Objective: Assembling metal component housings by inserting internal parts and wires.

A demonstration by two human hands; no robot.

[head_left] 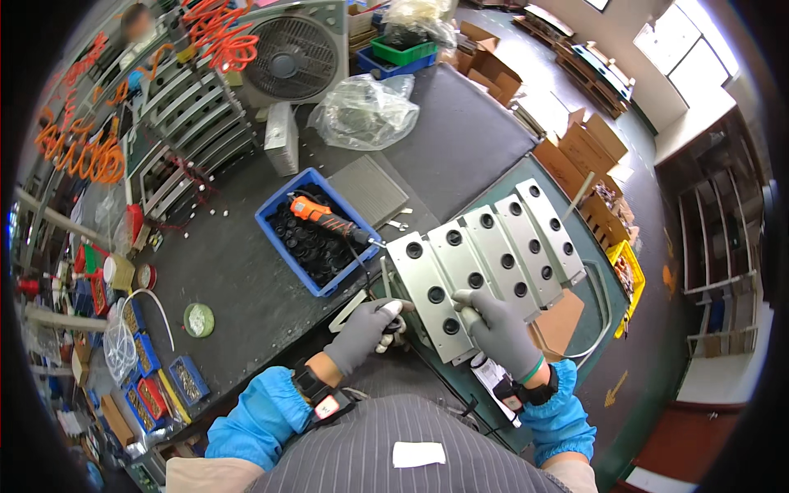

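Observation:
Several silvery sheet-metal panels point(421, 275) lie side by side before me, each fitted with black round grommets point(435, 294). My left hand point(362, 335), in a grey glove, is curled around small black grommets point(396, 325) beside the nearest panel's left edge. Over the near part of the panels is my right hand point(503, 335), also gloved, its fingertips drawn together against the metal; anything between them is hidden. A blue bin point(308, 275) full of black round parts stands beyond my left hand. Across it rests an orange and black power screwdriver point(320, 218).
A grey ribbed metal plate point(368, 189) and a clear plastic bag point(366, 111) lie behind the bin. A box fan point(292, 57) stands at the back. Small parts bins point(189, 380) line the left side. Brown cartons point(592, 144) and a yellow crate point(629, 283) are at the right.

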